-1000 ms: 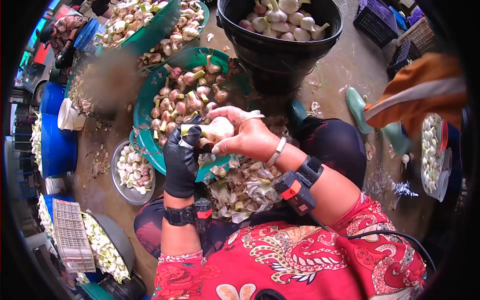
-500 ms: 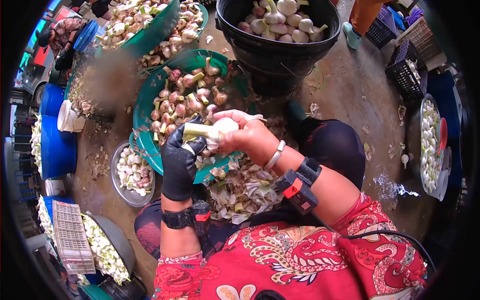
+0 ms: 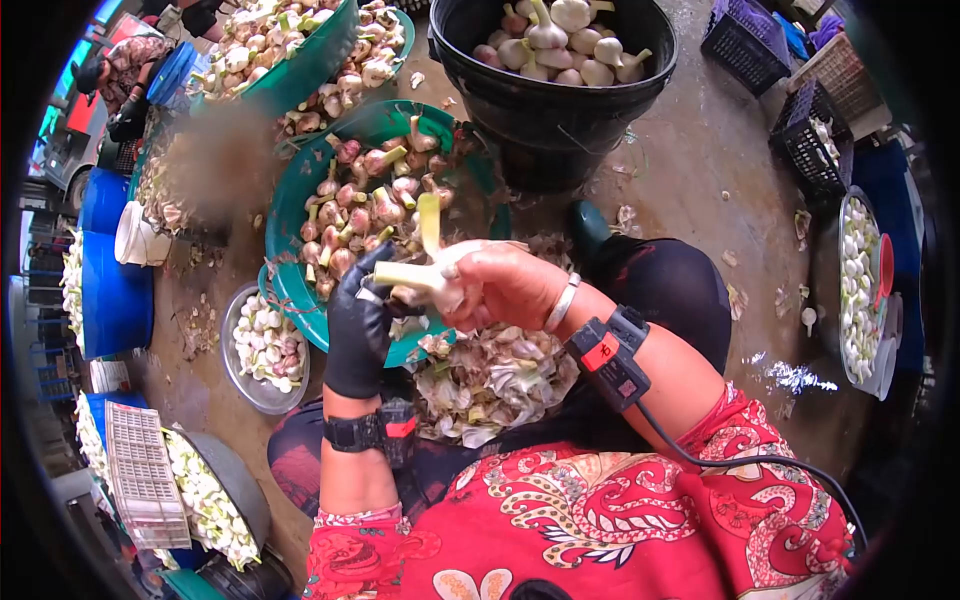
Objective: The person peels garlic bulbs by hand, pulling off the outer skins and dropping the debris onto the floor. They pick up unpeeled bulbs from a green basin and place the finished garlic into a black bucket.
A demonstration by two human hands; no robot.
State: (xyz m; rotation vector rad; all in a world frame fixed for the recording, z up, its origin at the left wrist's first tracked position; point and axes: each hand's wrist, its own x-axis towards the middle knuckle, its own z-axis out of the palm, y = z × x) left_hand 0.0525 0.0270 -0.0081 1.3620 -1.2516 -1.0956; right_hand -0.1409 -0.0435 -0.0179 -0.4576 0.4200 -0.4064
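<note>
A garlic bulb with a long pale stem is held over the near edge of the green basin. My right hand, bare, wraps its fingers round the bulb. A yellow-green strip of leaf sticks up beside the bulb. My left hand, in a black glove, has thumb and forefinger at the stem's cut end. A small pale, shiny piece shows by the left thumb. Inside the basin lie several unpeeled garlic bulbs. Below my hands, a heap of papery garlic skins covers my lap.
A black bucket of cleaned bulbs stands just beyond the basin. To the left sits a metal bowl of white garlic. A large tray of garlic is at the right. Another person works at far left, near blue tubs.
My right hand has shifted slightly right and closed further over the bulb. A leaf strip now stands up from it. My left fingers have loosened around the stem. An orange-clad leg has left the view.
</note>
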